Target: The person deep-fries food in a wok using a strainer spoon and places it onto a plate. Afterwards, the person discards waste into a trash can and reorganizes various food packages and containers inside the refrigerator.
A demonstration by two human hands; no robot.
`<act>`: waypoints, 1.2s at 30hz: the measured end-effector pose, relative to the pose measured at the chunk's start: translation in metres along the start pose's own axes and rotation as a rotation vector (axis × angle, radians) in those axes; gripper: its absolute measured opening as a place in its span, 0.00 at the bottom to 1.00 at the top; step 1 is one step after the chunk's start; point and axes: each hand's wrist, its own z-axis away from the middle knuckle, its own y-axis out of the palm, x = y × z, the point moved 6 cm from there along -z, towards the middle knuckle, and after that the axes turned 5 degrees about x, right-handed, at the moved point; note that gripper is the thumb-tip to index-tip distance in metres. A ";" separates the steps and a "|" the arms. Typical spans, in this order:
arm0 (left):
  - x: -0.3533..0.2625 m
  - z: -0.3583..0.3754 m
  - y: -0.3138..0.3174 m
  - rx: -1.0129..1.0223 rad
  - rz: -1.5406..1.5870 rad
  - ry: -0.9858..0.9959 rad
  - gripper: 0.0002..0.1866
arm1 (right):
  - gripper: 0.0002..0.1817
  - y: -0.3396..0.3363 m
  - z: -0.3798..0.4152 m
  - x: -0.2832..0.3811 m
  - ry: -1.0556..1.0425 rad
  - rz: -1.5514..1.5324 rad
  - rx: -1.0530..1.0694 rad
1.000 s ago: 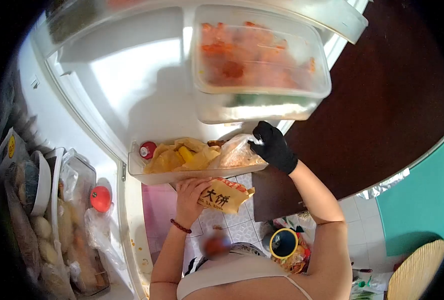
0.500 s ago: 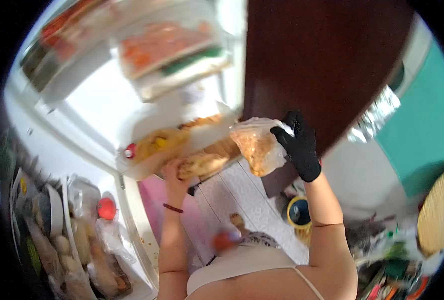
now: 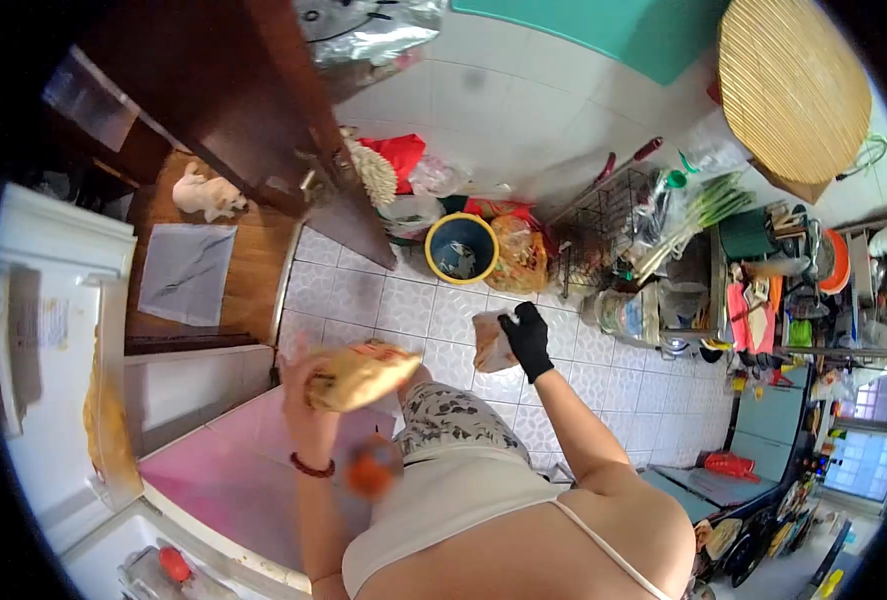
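In the head view, my left hand [image 3: 309, 400], bare and slightly blurred, is closed round a yellowish, plastic-wrapped food package [image 3: 369, 377] in front of my lap. My right hand [image 3: 530, 340] wears a black glove and grips a clear plastic bag [image 3: 492, 343] with orange-brown contents. That bag hangs over the tiled floor, right of my knees. The two packages are apart from each other. What exactly is inside either one I cannot make out.
An open refrigerator [image 3: 114, 390] stands at left. Ahead are a brown door [image 3: 234, 110], a yellow-rimmed bucket [image 3: 462, 248] and a wire rack [image 3: 604, 240]. A white dog [image 3: 207, 193] lies on the wood floor beyond the doorway. Kitchen counters [image 3: 764, 425] line the right side.
My view has swung right, away from the refrigerator shelves. My left hand has drawn the yellowish package out from the refrigerator; my right hand still holds its bag, now lower over the floor.
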 end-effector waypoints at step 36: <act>-0.032 0.158 -0.123 -0.977 0.049 -0.125 0.22 | 0.20 0.125 0.127 0.441 -1.367 -0.531 0.579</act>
